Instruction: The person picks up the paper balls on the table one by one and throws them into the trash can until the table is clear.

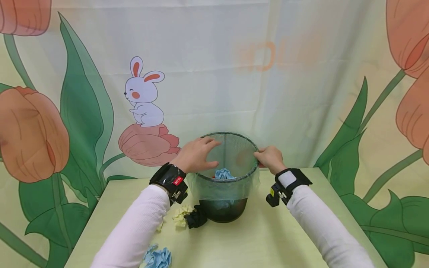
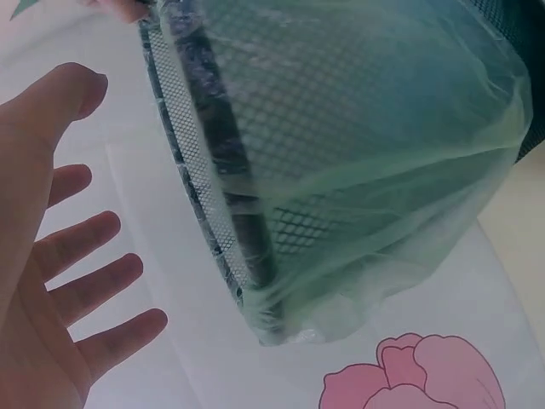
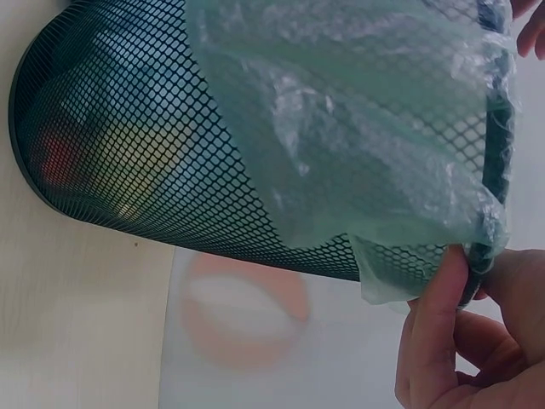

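Observation:
A dark mesh wastebasket (image 1: 222, 212) stands on the table, lined with a thin green plastic bag (image 1: 214, 191) folded over its rim. Through the opening a crumpled blue paper (image 1: 223, 174) shows; yellow and red pieces appear through the mesh in the right wrist view. My right hand (image 1: 270, 159) pinches the rim and bag at the right side, thumb and fingers around the edge (image 3: 451, 332). At the rim's left, my left hand (image 1: 197, 154) hovers with fingers spread, holding nothing; the left wrist view shows its fingers (image 2: 102, 290) apart from the rim.
Left of the basket's base lie a crumpled black paper (image 1: 196, 217) and a crumpled yellow paper (image 1: 181, 216). A crumpled blue paper (image 1: 158, 257) sits near the front, beside my left sleeve. Behind the table hangs a printed curtain (image 1: 214, 74) with a rabbit and tulips.

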A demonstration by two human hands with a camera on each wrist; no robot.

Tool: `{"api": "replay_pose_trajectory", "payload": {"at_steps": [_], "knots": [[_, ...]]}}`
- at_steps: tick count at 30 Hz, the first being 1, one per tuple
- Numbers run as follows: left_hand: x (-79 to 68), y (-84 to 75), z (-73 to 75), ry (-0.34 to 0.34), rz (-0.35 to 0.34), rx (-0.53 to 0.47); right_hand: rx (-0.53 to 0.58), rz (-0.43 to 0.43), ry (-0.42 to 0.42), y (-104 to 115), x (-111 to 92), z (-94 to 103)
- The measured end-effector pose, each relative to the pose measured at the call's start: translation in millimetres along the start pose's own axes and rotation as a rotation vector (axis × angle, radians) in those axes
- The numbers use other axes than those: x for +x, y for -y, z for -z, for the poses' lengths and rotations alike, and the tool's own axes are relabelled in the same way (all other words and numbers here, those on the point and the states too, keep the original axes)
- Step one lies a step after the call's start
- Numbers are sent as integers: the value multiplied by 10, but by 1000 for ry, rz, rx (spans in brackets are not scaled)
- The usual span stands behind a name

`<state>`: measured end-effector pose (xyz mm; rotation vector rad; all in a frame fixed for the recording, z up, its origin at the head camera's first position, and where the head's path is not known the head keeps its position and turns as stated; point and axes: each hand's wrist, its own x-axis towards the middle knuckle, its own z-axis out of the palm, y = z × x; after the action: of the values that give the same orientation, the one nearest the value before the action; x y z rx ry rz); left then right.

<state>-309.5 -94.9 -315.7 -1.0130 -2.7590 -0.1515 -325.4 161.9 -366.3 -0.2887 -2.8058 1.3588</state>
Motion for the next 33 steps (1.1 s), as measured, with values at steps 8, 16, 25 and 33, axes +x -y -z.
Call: {"api": "replay_pose_trajectory", "payload": {"at_steps": [8, 16, 25, 33], "knots": [[-159, -23, -12, -18, -41, 10, -6, -8, 13, 1, 8, 4], [-341, -50, -19, -106, -129, 15, 2, -9, 15, -5, 8, 2], [-608, -49, 6, -122, -169, 40, 6, -7, 10, -6, 4, -6], [-826, -13, -49, -141, -183, 38, 10, -11, 6, 1, -3, -13]]}}
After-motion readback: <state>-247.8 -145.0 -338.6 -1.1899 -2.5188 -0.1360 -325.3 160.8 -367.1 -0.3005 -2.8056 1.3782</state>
